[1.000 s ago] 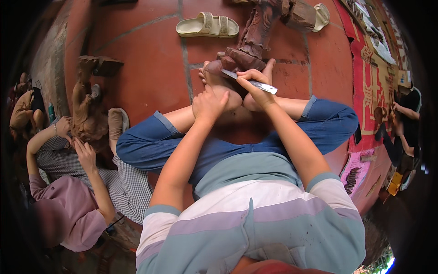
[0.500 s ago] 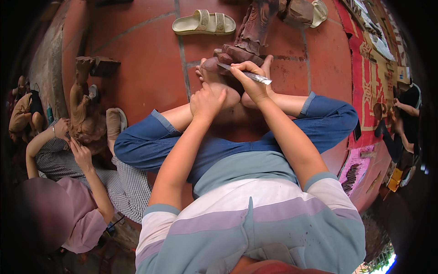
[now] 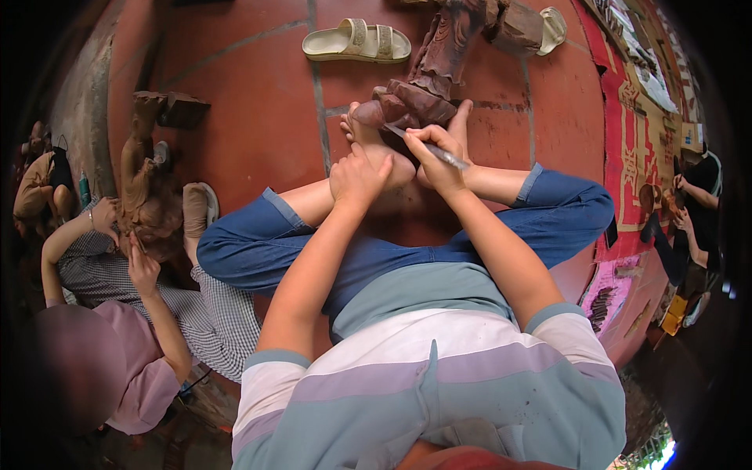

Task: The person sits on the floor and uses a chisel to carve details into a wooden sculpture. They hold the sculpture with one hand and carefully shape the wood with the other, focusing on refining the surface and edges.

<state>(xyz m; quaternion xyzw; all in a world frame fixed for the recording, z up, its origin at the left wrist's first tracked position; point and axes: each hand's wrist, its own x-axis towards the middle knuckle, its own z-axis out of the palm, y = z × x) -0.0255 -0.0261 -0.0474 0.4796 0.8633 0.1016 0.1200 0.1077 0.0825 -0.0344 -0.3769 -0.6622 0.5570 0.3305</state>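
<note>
A dark reddish-brown carved wooden statue (image 3: 442,51) lies slanting away from me, its chunky base (image 3: 411,102) between my bare feet. My right hand (image 3: 440,160) is closed around a carving knife (image 3: 450,158) with a pale, shiny handle. The thin tip points up and left, close to the near edge of the base; whether it touches the wood I cannot tell. My left hand (image 3: 356,174) lies over my left ankle, thumb apart from the fingers, holding no tool.
A pale sandal (image 3: 356,41) lies on the red tiles (image 3: 235,78) beyond my feet; another sandal (image 3: 551,31) is beside a wooden block (image 3: 519,27). On the left, a co-worker's hands (image 3: 143,266) work at a brown carving (image 3: 149,207). A red patterned mat (image 3: 619,164) spreads right.
My right hand has moved slightly down and right, and the knife now slopes more steeply, its handle end lower. The statue's base has tipped, showing more of its faces. My left hand stays put.
</note>
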